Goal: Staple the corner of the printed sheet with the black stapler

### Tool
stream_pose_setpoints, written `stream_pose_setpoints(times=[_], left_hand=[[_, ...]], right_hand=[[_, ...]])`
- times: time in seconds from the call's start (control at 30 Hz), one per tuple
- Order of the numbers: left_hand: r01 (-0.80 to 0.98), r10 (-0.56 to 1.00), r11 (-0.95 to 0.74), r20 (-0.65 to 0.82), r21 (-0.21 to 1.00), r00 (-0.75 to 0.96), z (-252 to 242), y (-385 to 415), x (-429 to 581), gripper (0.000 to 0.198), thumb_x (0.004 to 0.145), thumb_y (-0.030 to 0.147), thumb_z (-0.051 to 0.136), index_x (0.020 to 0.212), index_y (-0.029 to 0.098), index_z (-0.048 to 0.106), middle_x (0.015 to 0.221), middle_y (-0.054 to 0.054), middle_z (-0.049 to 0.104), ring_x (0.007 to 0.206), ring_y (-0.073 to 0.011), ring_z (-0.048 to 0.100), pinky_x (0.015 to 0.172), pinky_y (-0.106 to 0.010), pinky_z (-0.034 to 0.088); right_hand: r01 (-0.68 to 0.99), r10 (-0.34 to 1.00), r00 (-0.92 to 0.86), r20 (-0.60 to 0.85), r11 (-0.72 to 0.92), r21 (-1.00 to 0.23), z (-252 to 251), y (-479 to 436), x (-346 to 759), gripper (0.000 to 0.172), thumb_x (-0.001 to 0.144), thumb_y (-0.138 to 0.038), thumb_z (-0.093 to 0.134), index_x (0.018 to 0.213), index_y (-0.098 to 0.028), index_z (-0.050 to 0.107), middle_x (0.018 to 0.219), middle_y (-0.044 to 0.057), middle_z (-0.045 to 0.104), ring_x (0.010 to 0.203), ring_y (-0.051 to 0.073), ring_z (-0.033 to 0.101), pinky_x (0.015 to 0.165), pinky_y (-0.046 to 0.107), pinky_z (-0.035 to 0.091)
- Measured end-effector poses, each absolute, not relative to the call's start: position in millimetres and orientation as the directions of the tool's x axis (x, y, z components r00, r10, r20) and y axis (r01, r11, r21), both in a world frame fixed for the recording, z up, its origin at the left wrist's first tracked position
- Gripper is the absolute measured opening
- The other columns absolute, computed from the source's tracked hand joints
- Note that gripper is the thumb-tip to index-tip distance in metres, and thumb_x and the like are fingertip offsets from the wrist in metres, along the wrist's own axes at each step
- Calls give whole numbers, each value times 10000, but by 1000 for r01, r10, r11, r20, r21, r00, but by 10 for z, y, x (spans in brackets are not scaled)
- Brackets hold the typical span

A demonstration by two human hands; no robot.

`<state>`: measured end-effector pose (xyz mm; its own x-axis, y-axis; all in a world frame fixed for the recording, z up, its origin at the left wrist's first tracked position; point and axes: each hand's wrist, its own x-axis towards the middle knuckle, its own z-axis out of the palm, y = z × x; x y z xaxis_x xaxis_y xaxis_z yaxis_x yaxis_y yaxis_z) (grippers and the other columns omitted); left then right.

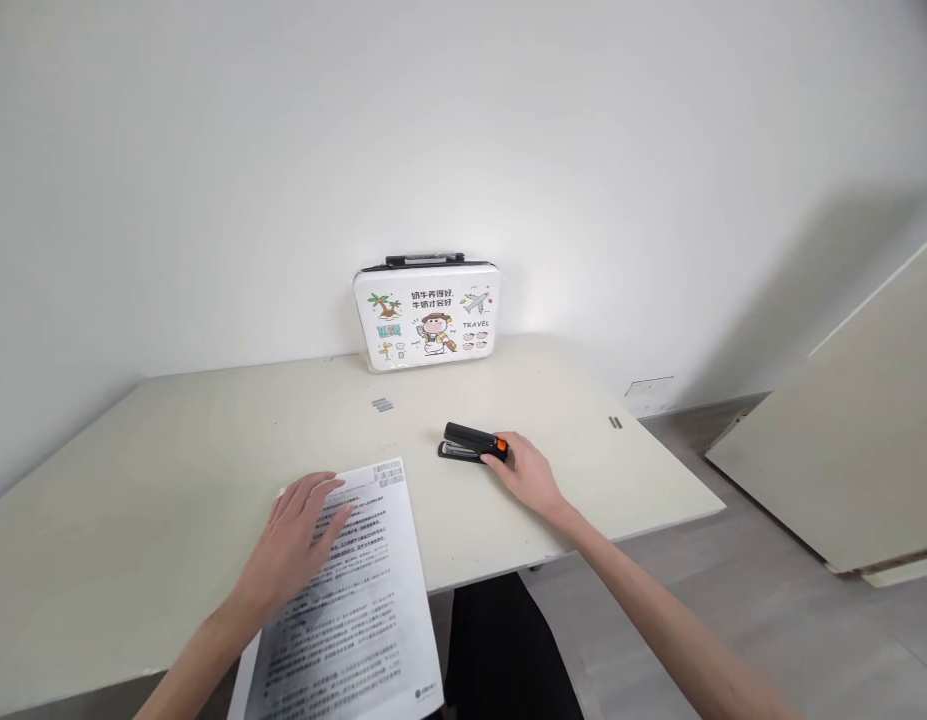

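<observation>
My left hand lies flat on printed sheets of paper, fingers stretched over the upper left part. The paper hangs over the table's front edge toward me. To the right, my right hand is closed around the rear end of a black stapler with an orange part near my fingers. The stapler's jaws point left and stand apart, at the table surface just right of the paper's top. Part of its rear end is hidden by my fingers.
A white case with cartoon prints and a black handle stands against the wall. Small strips of staples lie on the cream table, and more staple strips near its right edge. A pale panel stands on the floor at right.
</observation>
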<state>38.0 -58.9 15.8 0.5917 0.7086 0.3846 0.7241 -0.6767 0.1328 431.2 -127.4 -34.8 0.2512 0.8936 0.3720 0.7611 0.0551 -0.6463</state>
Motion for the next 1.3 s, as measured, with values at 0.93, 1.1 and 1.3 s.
stream_pose_setpoints(times=[0.93, 1.1, 1.3], left_hand=[[643, 645, -764, 49, 59, 763, 41, -1105, 484, 650, 1096, 500, 357, 1676, 363, 95, 1732, -18, 179, 1600, -321, 170, 1273, -637, 174], [637, 641, -767, 80, 75, 763, -80, -933, 1023, 686, 1078, 583, 347, 1683, 316, 165, 1740, -50, 167, 1607, -352, 137, 1266, -668, 121], [656, 666, -745, 78, 122, 742, -122, -631, 1888, 748, 1052, 680, 274, 1667, 254, 284, 1737, -86, 185, 1607, -378, 134, 1253, -692, 91]], right_hand=[[377, 818, 535, 213, -5, -926, -369, -2078, 4991, 527, 817, -712, 682, 968, -211, 618, 867, 20, 652, 615, 152, 515, 599, 307, 454], [330, 793, 558, 243, 57, -942, -325, -2049, 4986, 555, 844, -729, 647, 1011, -200, 619, 930, 51, 666, 762, 187, 597, 685, 314, 513], [309, 734, 622, 274, 92, -947, -307, -2026, 4985, 534, 870, -715, 631, 1029, -206, 595, 955, 63, 669, 791, 192, 608, 693, 311, 528]])
